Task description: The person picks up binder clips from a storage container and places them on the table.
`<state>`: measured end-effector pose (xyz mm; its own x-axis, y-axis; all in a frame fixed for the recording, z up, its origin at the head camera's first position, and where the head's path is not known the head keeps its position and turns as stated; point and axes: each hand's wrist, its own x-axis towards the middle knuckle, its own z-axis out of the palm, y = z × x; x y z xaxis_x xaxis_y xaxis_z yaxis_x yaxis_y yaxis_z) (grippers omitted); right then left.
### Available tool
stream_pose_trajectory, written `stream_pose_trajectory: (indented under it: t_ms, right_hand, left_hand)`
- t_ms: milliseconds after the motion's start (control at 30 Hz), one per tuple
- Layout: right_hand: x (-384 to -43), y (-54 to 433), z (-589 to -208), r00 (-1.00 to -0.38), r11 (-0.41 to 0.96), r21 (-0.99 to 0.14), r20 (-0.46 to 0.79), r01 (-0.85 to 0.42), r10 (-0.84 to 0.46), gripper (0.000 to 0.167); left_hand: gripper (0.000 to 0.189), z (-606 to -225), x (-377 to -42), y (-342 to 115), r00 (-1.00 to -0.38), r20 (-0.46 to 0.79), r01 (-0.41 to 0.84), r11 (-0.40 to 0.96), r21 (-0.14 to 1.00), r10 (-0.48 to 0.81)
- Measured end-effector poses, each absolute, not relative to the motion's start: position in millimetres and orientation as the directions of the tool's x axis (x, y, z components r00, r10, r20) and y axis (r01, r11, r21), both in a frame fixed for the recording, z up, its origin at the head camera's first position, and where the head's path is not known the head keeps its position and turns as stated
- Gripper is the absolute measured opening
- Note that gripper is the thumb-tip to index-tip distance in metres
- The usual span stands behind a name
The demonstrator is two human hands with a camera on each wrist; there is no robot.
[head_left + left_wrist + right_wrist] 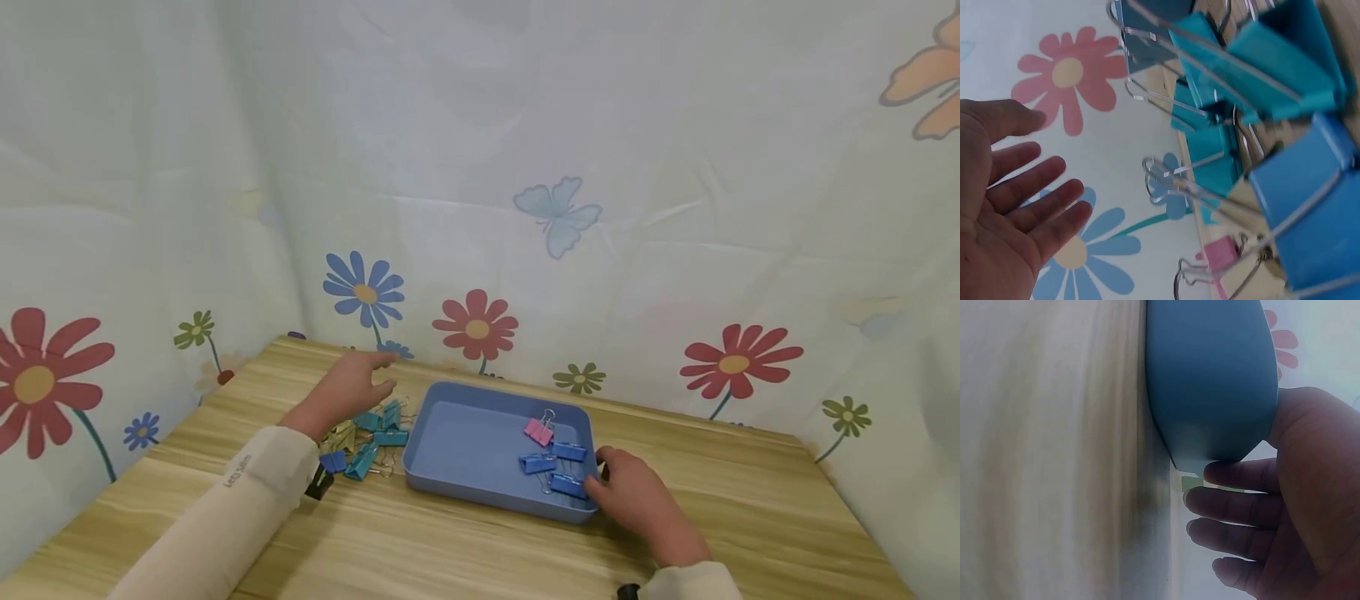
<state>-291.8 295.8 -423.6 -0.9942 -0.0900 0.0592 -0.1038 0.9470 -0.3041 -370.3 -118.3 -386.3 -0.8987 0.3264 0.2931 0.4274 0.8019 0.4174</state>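
Note:
My left hand hovers over a heap of binder clips, fingers extended and nothing held. The heap has teal clips, a blue clip, yellow clips and a black clip; a pink clip shows in the left wrist view. To the right lies a shallow blue tray. It contains a pink binder clip and, near its right end, three blue binder clips. My right hand pinches the tray's right wall, thumb at the rim and index finger against the outside.
The wood-grain table carries the tray and the heap side by side. Behind it hangs a pale curtain printed with flowers and butterflies, close to the table's back edge. A small black object shows beside the right sleeve.

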Motion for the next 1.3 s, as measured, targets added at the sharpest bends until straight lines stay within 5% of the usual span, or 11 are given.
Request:
stream_pose_trajectory:
  t_ms: [400, 1300]
  right_hand:
    - [-294, 298, -426, -0.995, 0.95, -0.299, 0.059, -0.094, -0.079, 0.04]
    - [-295, 298, -427, -0.996, 0.946, -0.311, 0.045, -0.093, -0.083, 0.041]
  left_hand:
    - [0.056, -389, -364, -98, -0.897, 0.266, 0.441, 0.695, 0.568, 0.353]
    - [0.063, -403, -360, -42, -0.834, 0.244, 0.51, 0.525, 0.681, 0.494]
